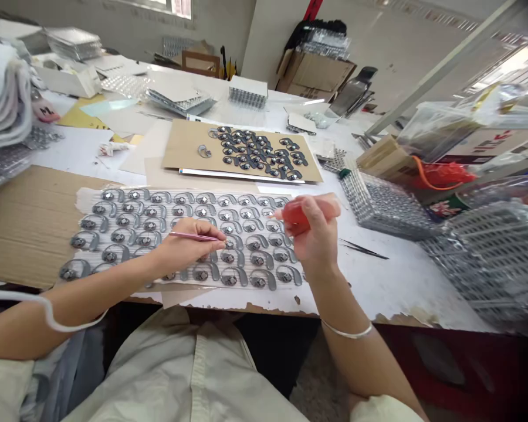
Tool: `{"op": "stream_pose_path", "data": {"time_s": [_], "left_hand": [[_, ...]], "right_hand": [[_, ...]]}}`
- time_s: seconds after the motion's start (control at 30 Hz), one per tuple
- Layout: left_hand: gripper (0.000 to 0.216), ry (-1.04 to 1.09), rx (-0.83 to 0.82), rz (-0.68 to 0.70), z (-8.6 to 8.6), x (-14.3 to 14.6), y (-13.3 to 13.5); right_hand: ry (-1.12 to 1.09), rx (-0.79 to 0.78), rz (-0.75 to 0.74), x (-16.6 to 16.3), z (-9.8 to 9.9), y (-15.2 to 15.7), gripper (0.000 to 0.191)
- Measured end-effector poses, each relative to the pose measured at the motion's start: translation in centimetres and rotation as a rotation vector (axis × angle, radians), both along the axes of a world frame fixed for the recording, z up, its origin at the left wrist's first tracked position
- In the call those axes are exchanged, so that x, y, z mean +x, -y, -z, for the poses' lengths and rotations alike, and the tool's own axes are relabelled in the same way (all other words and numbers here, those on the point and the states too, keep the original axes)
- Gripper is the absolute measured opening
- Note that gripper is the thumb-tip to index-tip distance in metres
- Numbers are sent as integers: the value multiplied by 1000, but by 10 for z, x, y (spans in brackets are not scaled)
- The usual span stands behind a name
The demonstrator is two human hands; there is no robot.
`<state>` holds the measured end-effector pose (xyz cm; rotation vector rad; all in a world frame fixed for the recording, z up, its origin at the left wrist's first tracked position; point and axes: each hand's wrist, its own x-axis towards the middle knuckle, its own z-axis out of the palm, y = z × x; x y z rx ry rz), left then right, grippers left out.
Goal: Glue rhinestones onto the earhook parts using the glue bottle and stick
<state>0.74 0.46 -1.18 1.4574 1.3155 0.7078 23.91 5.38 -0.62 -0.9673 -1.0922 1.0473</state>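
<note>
Rows of grey ear-hook pieces, shaped like earphone shells, lie on a white ribbed sheet (84, 199) before me. Over the middle of these rows, my left hand (189, 243) pinches a thin pink stick tool (189, 236), its tip end close to one ear-hook piece (232, 257). My right hand (317, 240) is wrapped round a small squeeze bottle (299, 215) with red contents. The bottle is tilted sideways above the sheet's right edge, its nozzle pointing left over the pieces. Whether the nozzle touches a piece, I cannot tell.
Beyond the sheet, a brown board (180, 143) bears many darker ear-hook pieces. Black tweezers (364, 249) lie to the right. Stacked clear trays (387, 199) and a large grey stack (493, 258) crowd the right side. Brown cardboard (22, 228) covers the left.
</note>
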Motion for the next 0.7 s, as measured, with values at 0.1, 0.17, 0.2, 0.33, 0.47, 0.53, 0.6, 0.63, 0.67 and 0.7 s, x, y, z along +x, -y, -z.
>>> {"op": "stream_pose_path", "data": {"time_s": [0.1, 0.17, 0.2, 0.33, 0.47, 0.53, 0.6, 0.63, 0.67, 0.7], "left_hand": [[18, -73, 288, 54, 5, 3, -6], [13, -193, 570, 138, 16, 3, -9], [10, -242, 715, 188, 22, 2, -10], [9, -352, 1106, 358, 44, -1, -7], [12, -491, 1227, 377, 50, 4, 1], [12, -536, 1259, 369, 49, 7, 4], [13, -569, 1271, 351, 48, 10, 5], [15, -584, 1268, 345, 48, 11, 5], [17, -604, 1259, 342, 48, 11, 6], [19, -623, 1250, 339, 49, 12, 6]], "right_hand": [[46, -22, -143, -9, -8, -17, 35], [70, -48, -202, -17, -8, -23, 39], [75, -57, -214, -21, -6, -24, 41], [133, 1, -182, -31, 9, -20, 41], [282, 171, -71, -29, 22, -8, 29], [341, 253, -54, -28, 25, -4, 25], [376, 333, -76, -29, 27, -2, 22], [388, 374, -86, -29, 27, -1, 21], [400, 411, -91, -31, 28, -1, 18], [412, 442, -90, -32, 30, 0, 16]]}}
